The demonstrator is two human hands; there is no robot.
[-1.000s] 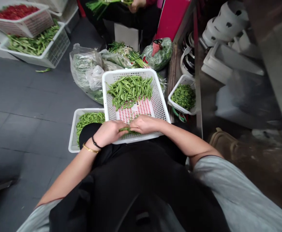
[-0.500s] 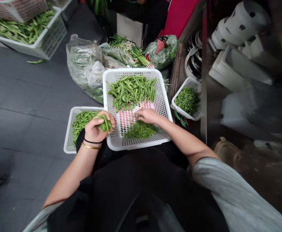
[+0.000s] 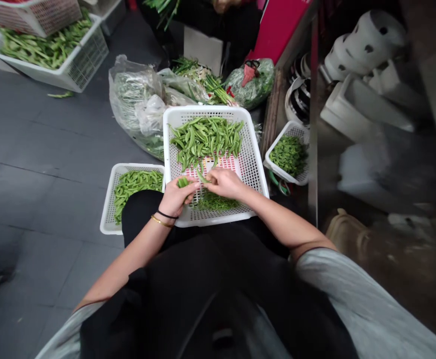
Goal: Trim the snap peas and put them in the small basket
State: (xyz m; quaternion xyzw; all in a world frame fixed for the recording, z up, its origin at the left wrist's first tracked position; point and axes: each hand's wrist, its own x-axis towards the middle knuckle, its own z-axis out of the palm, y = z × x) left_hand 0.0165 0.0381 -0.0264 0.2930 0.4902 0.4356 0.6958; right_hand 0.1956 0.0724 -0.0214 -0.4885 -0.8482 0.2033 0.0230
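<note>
A white plastic basket (image 3: 259, 172) rests on my lap, with a heap of green pea pods (image 3: 206, 139) in its far half. Thin green trimmings (image 3: 218, 201) lie in the near part, partly under my right hand. My left hand (image 3: 175, 197), over the basket's left rim, is closed around several pea pods (image 3: 183, 182). Close beside it, my right hand (image 3: 225, 183) pinches a single pea pod (image 3: 202, 175) at the fingertips, above the basket. The fingertips of both hands nearly meet, and whether they touch I cannot tell.
More pods fill a smaller basket (image 3: 107, 204) at my left knee. Leafy greens sit in a basket (image 3: 288, 153) on the right. Beyond my basket are bagged vegetables (image 3: 133, 94), spring onions (image 3: 218, 89) and red-handled scissors (image 3: 248, 75). Another person's hand (image 3: 222, 5) shows at the top.
My left hand has moved right, over the basket, still holding pods. My right hand has lifted slightly from the trimmings and now pinches a pod between the hands.
</note>
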